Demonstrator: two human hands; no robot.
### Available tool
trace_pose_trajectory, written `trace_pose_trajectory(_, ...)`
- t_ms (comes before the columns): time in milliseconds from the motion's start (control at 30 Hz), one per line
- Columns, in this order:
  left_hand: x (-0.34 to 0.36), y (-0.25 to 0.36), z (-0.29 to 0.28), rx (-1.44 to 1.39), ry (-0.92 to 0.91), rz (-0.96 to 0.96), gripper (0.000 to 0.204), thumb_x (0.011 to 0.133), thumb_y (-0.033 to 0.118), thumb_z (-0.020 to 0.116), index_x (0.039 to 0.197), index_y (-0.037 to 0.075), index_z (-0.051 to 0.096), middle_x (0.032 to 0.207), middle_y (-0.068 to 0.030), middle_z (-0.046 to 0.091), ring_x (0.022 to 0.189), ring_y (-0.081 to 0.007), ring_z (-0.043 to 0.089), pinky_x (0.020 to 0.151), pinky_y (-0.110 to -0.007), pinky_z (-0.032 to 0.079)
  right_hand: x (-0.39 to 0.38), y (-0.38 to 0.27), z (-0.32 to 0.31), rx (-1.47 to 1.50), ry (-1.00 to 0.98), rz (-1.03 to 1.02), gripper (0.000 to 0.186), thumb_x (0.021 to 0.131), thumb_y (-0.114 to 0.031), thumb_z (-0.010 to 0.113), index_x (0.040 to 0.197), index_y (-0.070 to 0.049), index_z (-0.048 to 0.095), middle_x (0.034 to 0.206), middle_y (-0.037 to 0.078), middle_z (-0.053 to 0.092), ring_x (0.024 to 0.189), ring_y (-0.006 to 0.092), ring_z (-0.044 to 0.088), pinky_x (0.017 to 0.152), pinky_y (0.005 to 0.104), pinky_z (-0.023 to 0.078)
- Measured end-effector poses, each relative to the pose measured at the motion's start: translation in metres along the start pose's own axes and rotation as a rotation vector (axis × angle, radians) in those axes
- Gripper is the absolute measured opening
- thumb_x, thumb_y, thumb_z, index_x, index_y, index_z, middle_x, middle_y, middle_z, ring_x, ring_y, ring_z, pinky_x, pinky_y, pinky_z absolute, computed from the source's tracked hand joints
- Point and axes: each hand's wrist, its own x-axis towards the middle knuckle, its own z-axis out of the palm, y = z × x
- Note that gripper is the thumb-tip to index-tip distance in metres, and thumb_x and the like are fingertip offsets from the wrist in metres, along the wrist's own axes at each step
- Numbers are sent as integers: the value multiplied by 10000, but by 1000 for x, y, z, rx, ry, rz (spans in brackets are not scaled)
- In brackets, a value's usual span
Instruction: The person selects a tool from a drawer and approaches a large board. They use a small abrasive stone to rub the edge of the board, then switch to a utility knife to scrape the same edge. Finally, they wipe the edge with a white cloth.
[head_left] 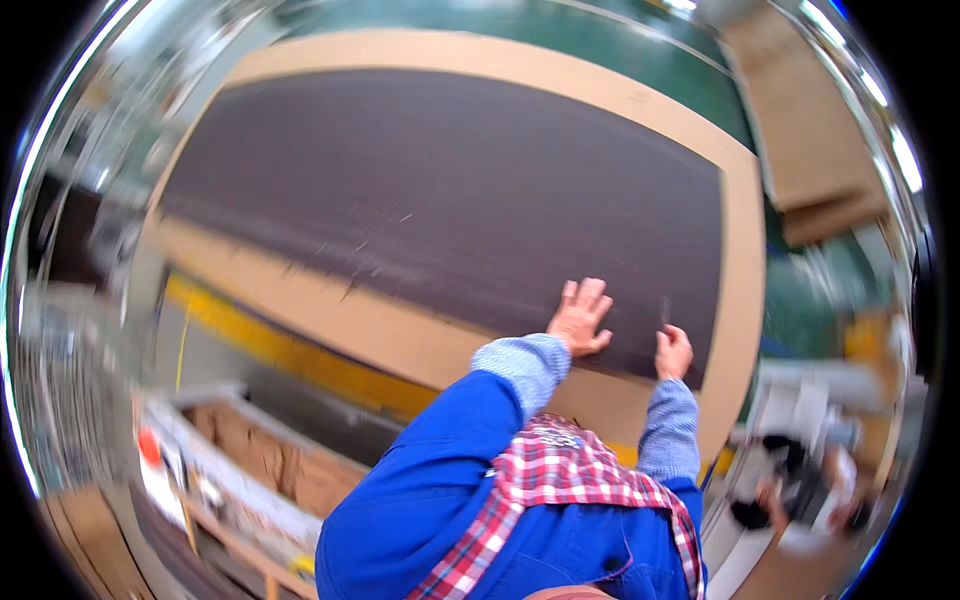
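Boards fill most of the view: a large tan fibreboard panel [745, 250] lies flat as the base layer, its pale margin showing along the near and right edges. On top of it rests a wide dark brown sheet [450, 200], laid a little inside the tan panel's outline so that the border stays exposed all round; it lies flat, which suits pressing it down by palm. A yellow rail [290, 352] runs under the near edge of the panel, seemingly the front of the worktop that carries the stack. Lower left, a wooden crate with open compartments [260, 455] stands beside the worktop, within reach.

Near the dark sheet's right corner the left hand [579, 317] lies flat on the sheet, fingers spread and apart, gripping nothing, apparently to hold the surface still. Just beside it the right hand [673, 351] is curled together near the sheet's near edge, with a thin dark sliver [665, 310] rising above it; whether it clamps that sliver I cannot tell. Both forearms wear grey knitted cuffs [520, 362] below blue sleeves.
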Motion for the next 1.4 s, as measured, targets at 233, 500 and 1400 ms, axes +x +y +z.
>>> trace_pose_trajectory(233,-11,1,7,143,-3,17,559,833,446,577,1294,141,493,1449,-134,344,1360,-340,257,1076,-554,189,-184,-20,-11,440,303,371,183,775,-107,720,913,-21,637,770,25,625,705,104,573,661,278,504)
trace_pose_trajectory(500,-24,-8,7,339,-131,125,555,939,450,444,1384,122,403,1510,-126,271,1407,-274,223,1108,-541,172,-421,-100,-148,539,1422,568,94,898,-67,602,989,-47,593,786,-26,596,641,34,504,559,184,413)
trace_pose_trajectory(1400,-17,-151,51,610,-84,467,645,958,562,355,1405,99,392,1460,-212,341,1360,-370,300,1103,-504,250,-882,-351,154,-124,1398,2169,262,793,-162,640,1043,-89,673,914,163,677,912,327,630,819,404,497)
